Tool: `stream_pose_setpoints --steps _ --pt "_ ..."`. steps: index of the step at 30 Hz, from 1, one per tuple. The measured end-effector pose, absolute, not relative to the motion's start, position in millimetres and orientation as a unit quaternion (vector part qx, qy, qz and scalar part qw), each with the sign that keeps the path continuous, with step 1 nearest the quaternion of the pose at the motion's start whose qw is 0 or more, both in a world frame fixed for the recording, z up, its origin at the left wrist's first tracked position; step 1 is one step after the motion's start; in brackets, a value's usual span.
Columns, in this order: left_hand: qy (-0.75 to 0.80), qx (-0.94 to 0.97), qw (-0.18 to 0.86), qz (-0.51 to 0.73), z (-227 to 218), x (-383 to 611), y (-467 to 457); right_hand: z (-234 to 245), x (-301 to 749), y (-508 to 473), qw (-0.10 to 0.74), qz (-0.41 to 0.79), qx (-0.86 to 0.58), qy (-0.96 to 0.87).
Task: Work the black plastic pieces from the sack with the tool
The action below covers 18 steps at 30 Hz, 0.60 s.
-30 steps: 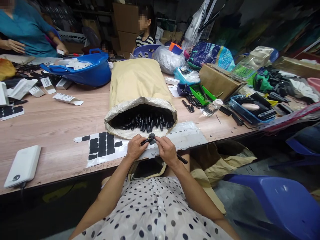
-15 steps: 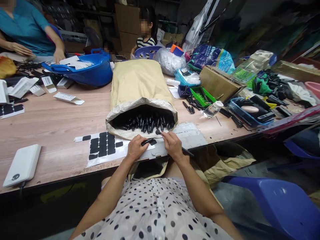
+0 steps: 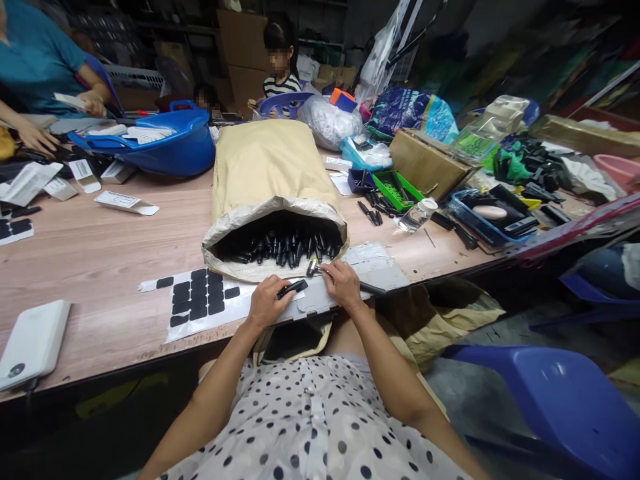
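Observation:
Between the fingers of my left hand (image 3: 267, 301) is a slim black pen-shaped piece (image 3: 292, 289), held above the grey board (image 3: 373, 265) at the table edge. My right hand (image 3: 342, 283) grips a small hammer (image 3: 313, 267). Its metallic head, with a yellow part, shows left of the fingers, and its black handle sticks out to the right. Just beyond both hands lies a tan sack (image 3: 273, 160), its mouth facing me and many similar black pieces (image 3: 284, 250) inside. A white sheet of black stickers (image 3: 199, 293) is left of my left hand.
A white power bank (image 3: 35, 343) lies at the left edge. Farther back are a blue basin (image 3: 185, 143), white boxes (image 3: 125, 202) and a co-worker (image 3: 40, 60). To the right stand a green tray (image 3: 397, 190), a bottle (image 3: 417, 215) and a filled blue basket (image 3: 493, 223).
The hammer has turned in my right hand, so the side of its head now shows. My left hand still holds the black piece. Across the table, the co-worker has lifted a white box.

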State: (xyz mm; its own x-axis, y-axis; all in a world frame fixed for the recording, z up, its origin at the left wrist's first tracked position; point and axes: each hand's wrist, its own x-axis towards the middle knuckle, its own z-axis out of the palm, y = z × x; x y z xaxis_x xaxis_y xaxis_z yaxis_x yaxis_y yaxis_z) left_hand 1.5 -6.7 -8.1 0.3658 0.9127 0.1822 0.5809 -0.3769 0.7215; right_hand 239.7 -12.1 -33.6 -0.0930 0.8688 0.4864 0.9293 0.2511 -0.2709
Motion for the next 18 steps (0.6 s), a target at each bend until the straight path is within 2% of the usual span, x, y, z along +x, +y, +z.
stream_pose_setpoints --steps 3,8,12,18 --pt "0.424 0.782 0.369 0.27 6 1 -33 -34 239 -12 0.286 -0.051 -0.613 -0.735" --pt "0.387 0.77 0.499 0.091 5 4 -76 -35 239 -12 0.283 -0.054 -0.62 -0.73" --pt "0.48 0.721 0.5 -0.005 -34 8 -81 -35 238 -11 0.283 -0.055 -0.622 -0.728" --pt "0.583 0.673 0.452 -0.052 -83 6 -72 -35 238 -10 0.287 -0.059 -0.62 -0.728"
